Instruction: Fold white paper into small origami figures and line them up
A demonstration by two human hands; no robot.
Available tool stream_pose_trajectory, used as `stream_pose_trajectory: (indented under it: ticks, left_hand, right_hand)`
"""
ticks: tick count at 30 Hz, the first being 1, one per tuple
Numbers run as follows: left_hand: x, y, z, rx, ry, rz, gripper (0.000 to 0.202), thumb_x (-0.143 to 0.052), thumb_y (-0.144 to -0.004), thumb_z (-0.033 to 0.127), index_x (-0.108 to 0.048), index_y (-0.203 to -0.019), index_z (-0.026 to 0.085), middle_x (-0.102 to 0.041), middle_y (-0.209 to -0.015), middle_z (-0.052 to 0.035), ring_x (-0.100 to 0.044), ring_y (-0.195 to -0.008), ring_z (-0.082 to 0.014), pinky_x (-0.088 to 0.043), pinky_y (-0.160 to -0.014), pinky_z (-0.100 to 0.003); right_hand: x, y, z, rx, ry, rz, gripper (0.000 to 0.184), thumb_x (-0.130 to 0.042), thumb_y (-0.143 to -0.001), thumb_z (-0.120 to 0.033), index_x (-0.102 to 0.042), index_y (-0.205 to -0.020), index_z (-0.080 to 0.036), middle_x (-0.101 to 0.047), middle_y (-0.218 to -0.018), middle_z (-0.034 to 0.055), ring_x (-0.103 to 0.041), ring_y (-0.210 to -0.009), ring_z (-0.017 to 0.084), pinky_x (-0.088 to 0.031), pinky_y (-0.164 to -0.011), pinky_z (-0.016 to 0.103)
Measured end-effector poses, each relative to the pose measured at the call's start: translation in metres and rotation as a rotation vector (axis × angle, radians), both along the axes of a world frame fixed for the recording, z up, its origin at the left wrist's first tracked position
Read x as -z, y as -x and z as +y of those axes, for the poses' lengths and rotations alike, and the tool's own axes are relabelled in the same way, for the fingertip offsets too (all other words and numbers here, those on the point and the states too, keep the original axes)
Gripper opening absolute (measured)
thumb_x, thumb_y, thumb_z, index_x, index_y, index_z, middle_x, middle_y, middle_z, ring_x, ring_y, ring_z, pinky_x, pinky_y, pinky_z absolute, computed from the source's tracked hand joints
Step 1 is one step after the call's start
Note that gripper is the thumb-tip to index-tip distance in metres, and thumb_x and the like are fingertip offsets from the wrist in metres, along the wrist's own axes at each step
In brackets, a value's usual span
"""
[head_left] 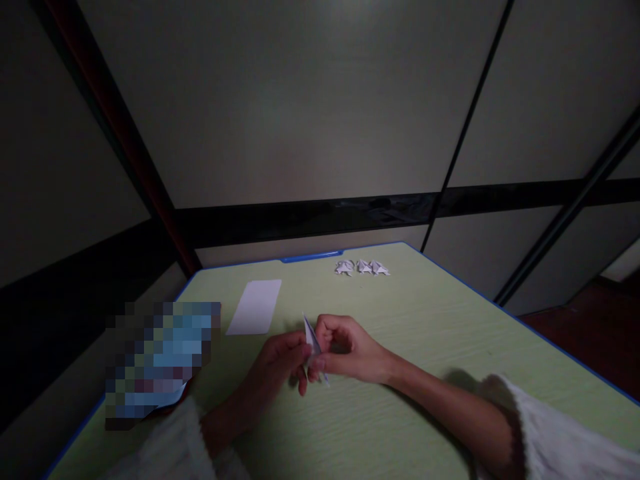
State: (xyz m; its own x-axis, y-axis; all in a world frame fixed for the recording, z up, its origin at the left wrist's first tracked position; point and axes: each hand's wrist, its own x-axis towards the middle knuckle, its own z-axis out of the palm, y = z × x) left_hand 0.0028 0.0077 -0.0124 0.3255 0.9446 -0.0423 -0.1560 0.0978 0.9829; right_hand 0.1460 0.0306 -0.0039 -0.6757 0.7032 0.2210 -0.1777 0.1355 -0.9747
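Note:
A small piece of folded white paper (pixel 311 335) is held up just over the table, its pointed tip upward. My left hand (pixel 280 357) pinches it from the left with thumb and fingers. From the other side my right hand (pixel 345 347) grips the same paper, thumb low and fingers curled near its edge. Part of the paper is hidden behind my fingers. Beyond my hands, to the left, lies a flat white sheet of paper (pixel 255 307). Several small folded paper figures (pixel 362 267) sit in a row at the far side of the table.
The pale green table (pixel 430 307) has a blue edge and a blue strip (pixel 313 256) at its far side. A blurred-out bluish item (pixel 165 363) lies at the left. Large cabinet panels (pixel 300 100) stand right behind the table.

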Motion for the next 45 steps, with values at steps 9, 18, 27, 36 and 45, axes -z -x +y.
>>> stream_pose_trajectory:
  ticks: [9, 18, 27, 36, 45]
  left_hand:
    - [-0.006, -0.001, 0.002, -0.208, -0.051, 0.07, 0.023, -0.05, -0.067, 0.033, -0.044, -0.053, 0.016, -0.045, -0.044, 0.005, -0.038, -0.039, -0.0064, -0.03, -0.037, -0.018]
    - [-0.012, -0.002, 0.0, -0.307, -0.227, 0.32, 0.027, -0.041, -0.07, 0.034, -0.035, -0.048, 0.019, -0.035, -0.039, 0.0074, -0.032, -0.039, -0.0069, -0.028, -0.041, -0.019]
    - [-0.009, 0.0, 0.0, -0.289, -0.243, 0.345, 0.028, -0.037, -0.073, 0.034, -0.036, -0.05, 0.018, -0.037, -0.042, 0.007, -0.034, -0.039, -0.0065, -0.029, -0.04, -0.019]
    - [0.004, 0.003, 0.006, -0.428, -0.394, 0.537, 0.011, -0.054, -0.06, 0.015, -0.044, -0.063, 0.017, -0.034, -0.052, 0.0077, -0.037, -0.048, -0.0066, -0.031, -0.042, -0.016]
    - [-0.003, -0.002, -0.006, -0.01, -0.425, 0.216, 0.006, -0.048, -0.071, 0.02, -0.046, -0.066, 0.017, -0.043, -0.073, 0.0006, -0.047, -0.057, -0.008, -0.038, -0.038, -0.015]
  right_hand:
    - [0.004, -0.004, 0.02, 0.551, -0.098, 0.018, 0.029, -0.048, -0.072, -0.037, -0.041, -0.055, -0.015, -0.036, -0.048, -0.0051, -0.033, -0.045, 0.006, -0.024, -0.043, 0.019]
    - [0.01, -0.002, 0.025, 0.652, -0.039, -0.029, 0.029, -0.048, -0.071, -0.034, -0.038, -0.05, -0.016, -0.034, -0.044, -0.0058, -0.03, -0.042, 0.005, -0.021, -0.04, 0.02]
    - [0.006, 0.002, 0.024, 0.485, 0.288, 0.246, 0.028, -0.055, -0.066, -0.034, -0.041, -0.052, -0.015, -0.038, -0.041, -0.0065, -0.03, -0.037, 0.004, -0.019, -0.039, 0.019]
    - [0.001, 0.008, 0.014, 0.413, 0.429, 0.291, 0.029, -0.06, -0.062, -0.036, -0.04, -0.054, -0.016, -0.038, -0.041, -0.0076, -0.032, -0.035, 0.004, -0.023, -0.037, 0.018]
    - [-0.003, 0.014, -0.003, 0.192, 0.406, 0.27, 0.031, -0.052, -0.07, -0.04, -0.041, -0.055, -0.014, -0.044, -0.046, -0.0045, -0.04, -0.04, 0.005, -0.028, -0.041, 0.018]
